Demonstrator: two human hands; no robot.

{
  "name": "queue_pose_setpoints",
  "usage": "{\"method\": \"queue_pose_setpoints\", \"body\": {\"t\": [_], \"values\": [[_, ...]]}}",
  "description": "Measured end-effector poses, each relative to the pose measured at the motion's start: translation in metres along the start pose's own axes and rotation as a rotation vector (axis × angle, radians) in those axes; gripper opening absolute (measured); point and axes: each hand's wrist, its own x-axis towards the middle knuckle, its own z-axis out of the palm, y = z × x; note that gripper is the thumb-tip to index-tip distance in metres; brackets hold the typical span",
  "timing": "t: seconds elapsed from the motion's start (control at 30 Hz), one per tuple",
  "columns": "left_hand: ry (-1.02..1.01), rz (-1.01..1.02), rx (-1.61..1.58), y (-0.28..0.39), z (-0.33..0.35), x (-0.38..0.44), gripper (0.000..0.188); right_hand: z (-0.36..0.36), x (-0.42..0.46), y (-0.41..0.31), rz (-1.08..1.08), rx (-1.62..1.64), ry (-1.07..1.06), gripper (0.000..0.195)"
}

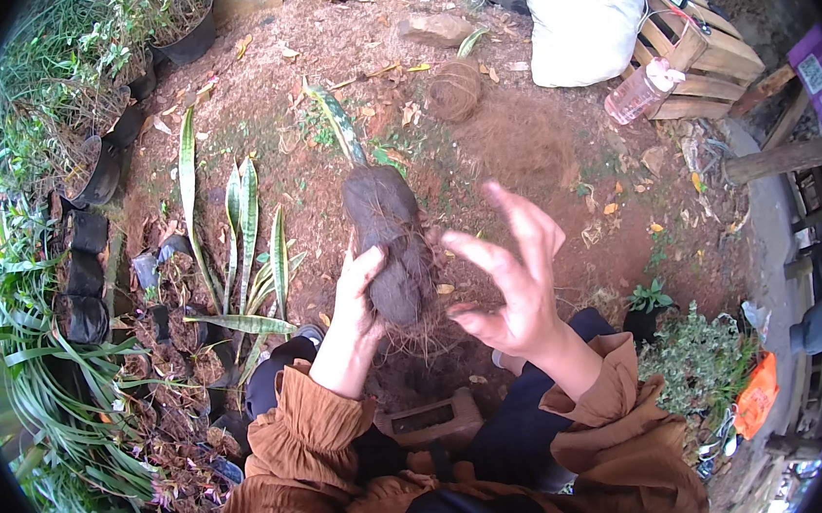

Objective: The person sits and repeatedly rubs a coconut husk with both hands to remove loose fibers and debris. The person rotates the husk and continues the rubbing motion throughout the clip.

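A dark, elongated soil ball (393, 258) with brown fibres around it lies in my left hand (359, 290), whose thumb presses its near side. From the far end of the ball rises a variegated snake plant leaf (337, 120). To the right of the ball, my right hand (519, 276) is raised with its fingers spread and nothing between them. Loose brown fibre (518, 137) is spread on the ground beyond that hand. Beside the fibre sits a round fibre-wrapped ball (454, 90) with a short leaf at its far side.
Snake plant leaves (246, 212) stand at the left, near black plant bags (84, 274). A white sack (584, 14), a pink bottle (642, 92) and a wooden crate (709, 58) are at the far right. A hollow brick (462, 417) lies between my legs.
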Motion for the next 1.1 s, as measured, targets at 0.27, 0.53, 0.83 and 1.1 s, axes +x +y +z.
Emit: {"method": "queue_pose_setpoints", "body": {"t": [0.27,0.53,0.83,1.1], "values": [[-0.037,0.007,-0.091,-0.006,0.002,-0.002,0.065,-0.005,0.005,-0.009,-0.026,-0.134,-0.054,0.056],[0.072,-0.019,-0.098,-0.007,0.004,0.0,0.059,-0.009,0.006,-0.015,-0.043,-0.143,-0.096,0.042],[0.091,-0.039,-0.018,-0.001,0.002,-0.004,0.057,-0.012,0.011,-0.018,-0.023,-0.155,-0.055,0.034],[0.145,-0.068,0.027,-0.004,-0.005,0.0,0.054,-0.006,0.01,-0.016,0.057,-0.136,-0.116,0.05]]}}
